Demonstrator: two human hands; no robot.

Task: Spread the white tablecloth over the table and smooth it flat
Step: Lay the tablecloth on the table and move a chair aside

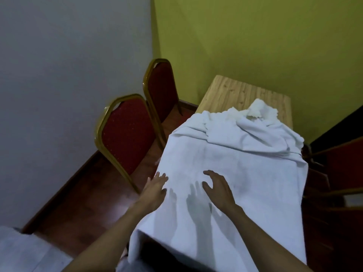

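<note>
The white tablecloth (245, 173) covers the near part of the light wooden table (231, 89) and hangs over its near edge. Its far end lies bunched in folds, leaving the far strip of wood bare. My left hand (155, 188) is at the cloth's left edge with fingers stretched out flat. My right hand (218, 186) hovers just over the cloth's middle, fingers spread and slightly bent, casting a shadow below it. Neither hand holds anything.
Two red padded chairs with gold frames (125, 132) (161, 89) stand along the table's left side. More red chairs (337, 165) crowd the right side. A grey wall is on the left, a green wall behind the table. The floor is dark red-brown.
</note>
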